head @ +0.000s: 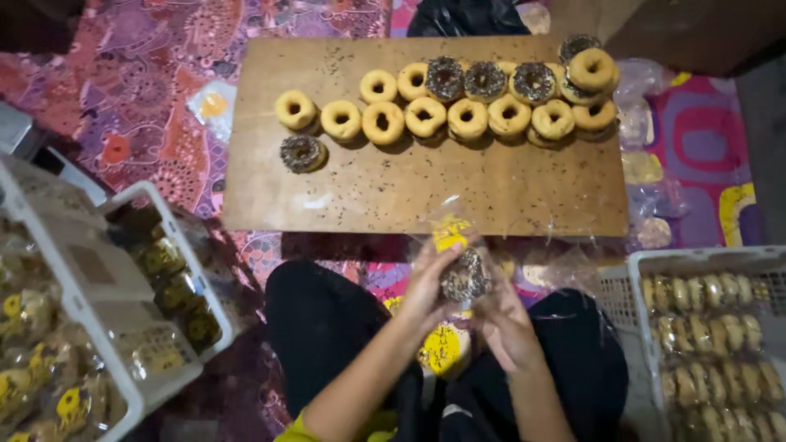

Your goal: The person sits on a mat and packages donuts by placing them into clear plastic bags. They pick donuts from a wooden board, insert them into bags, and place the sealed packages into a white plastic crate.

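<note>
Both hands (467,303) grip bagged doughnut (465,277); board (393,192) ahead, crates (696,262) flanking.

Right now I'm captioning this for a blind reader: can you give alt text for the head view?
Two hands, left hand and right hand, hold a chocolate-sprinkled doughnut in a clear plastic bag. Ahead, a wooden board carries rows of plain and sprinkled doughnuts; white crates stand at both sides.

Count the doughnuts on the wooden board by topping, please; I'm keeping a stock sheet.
Plain doughnuts: 11
Sprinkled doughnuts: 5
Total on the wooden board: 16 clearly showing; the stack at the far right may hide more.
Off the board, the left hand and right hand hold one bagged doughnut.
</note>
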